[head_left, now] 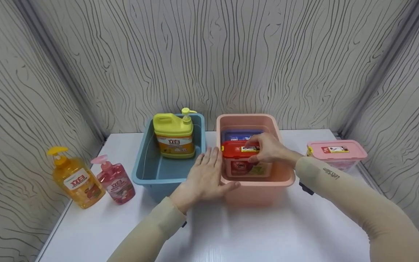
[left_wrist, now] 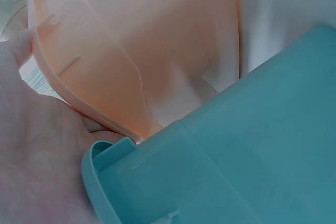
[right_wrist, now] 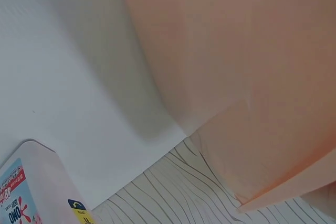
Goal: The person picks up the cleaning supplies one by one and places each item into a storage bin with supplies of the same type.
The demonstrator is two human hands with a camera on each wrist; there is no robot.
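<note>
Over a red-lidded OMO detergent box [head_left: 244, 163], my right hand [head_left: 267, 148] grips the lid with curled fingers and thumb. That box sits inside the pink bin [head_left: 258, 184], in front of a blue-lidded box [head_left: 242, 135]. My left hand [head_left: 206, 176] lies with straight fingers against the pink bin's near left rim, between it and the blue bin [head_left: 164, 182]. In the left wrist view its palm [left_wrist: 42, 145] is beside both bins' rims. The right wrist view shows mostly the pink bin's outer wall [right_wrist: 231, 51]; the red-lidded box is hidden there.
Inside the blue bin stands a yellow-topped pump jug [head_left: 175, 140]. An orange pump bottle [head_left: 80, 183] and a pink pump bottle [head_left: 118, 183] stand at the left. A pink-lidded box [head_left: 336, 151] is at the right. A patterned wall [head_left: 209, 65] rises behind the white table [head_left: 224, 236].
</note>
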